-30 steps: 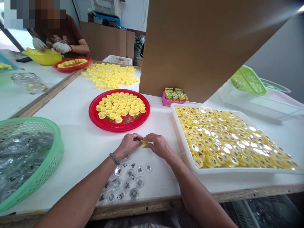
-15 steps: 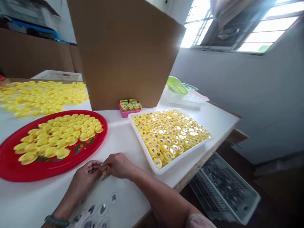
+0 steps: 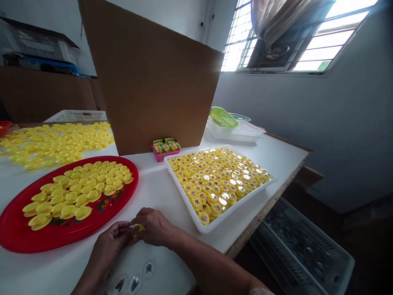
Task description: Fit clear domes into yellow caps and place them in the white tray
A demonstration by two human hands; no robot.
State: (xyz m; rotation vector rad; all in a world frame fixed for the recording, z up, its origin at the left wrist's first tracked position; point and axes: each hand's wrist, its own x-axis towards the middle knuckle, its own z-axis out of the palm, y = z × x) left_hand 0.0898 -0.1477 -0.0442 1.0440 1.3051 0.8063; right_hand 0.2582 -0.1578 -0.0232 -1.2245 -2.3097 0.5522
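My left hand [image 3: 114,237] and my right hand [image 3: 155,227] meet over the white table, fingers closed together on one small yellow plastic piece [image 3: 138,228], partly hidden by the fingers. Below them lie several clear round discs [image 3: 149,269] with dark pictures in their middles. To the left, a red oval tray [image 3: 129,196] holds many yellow round pieces [image 3: 82,212] with flared rims. On the right, a white tray [image 3: 196,223] is full of yellow round pieces with shiny picture-bearing tops [image 3: 204,218].
A tall cardboard panel [image 3: 159,90] stands behind a pink basket [image 3: 166,155] of small yellow-green packets. More yellow pieces [image 3: 61,139] spread at back left. A green basket [image 3: 223,117] rests on a white bin [image 3: 236,133]. Crates [image 3: 310,246] stand below the table's right edge.
The view has tilted up slightly, so the scene sits lower. Both hands stay together on the yellow piece, with only a small shift of the fingers.
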